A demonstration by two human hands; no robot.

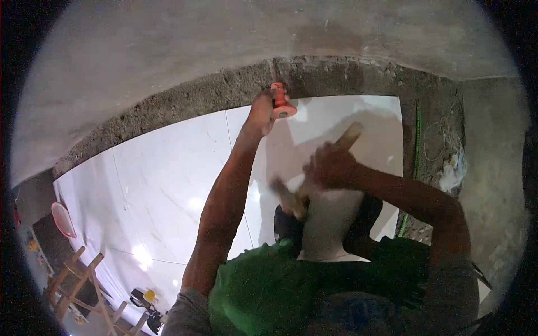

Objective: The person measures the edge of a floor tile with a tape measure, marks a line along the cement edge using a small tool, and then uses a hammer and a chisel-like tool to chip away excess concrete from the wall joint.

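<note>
My left hand [261, 112] is wrapped round the orange-red grip of a chisel [278, 95] with a round hand guard. The chisel's shaft points away from me into the rough concrete strip [230, 87] at the foot of the wall. My right hand [332, 167] grips a hammer [351, 136] by its pale wooden handle, a short way to the right and nearer to me. The hammer's head end is smeared by motion close to my knee, apart from the chisel. I squat on white marbled tiles [168, 179], in green clothing.
A plastered wall [185, 39] runs along the far side, with another wall [496, 157] at right. Beside the tiles' right edge lie a green strip [417, 131] and a crumpled white plastic bag [453, 172]. A red-rimmed basin [63, 220] and wooden frame [84, 277] are at left.
</note>
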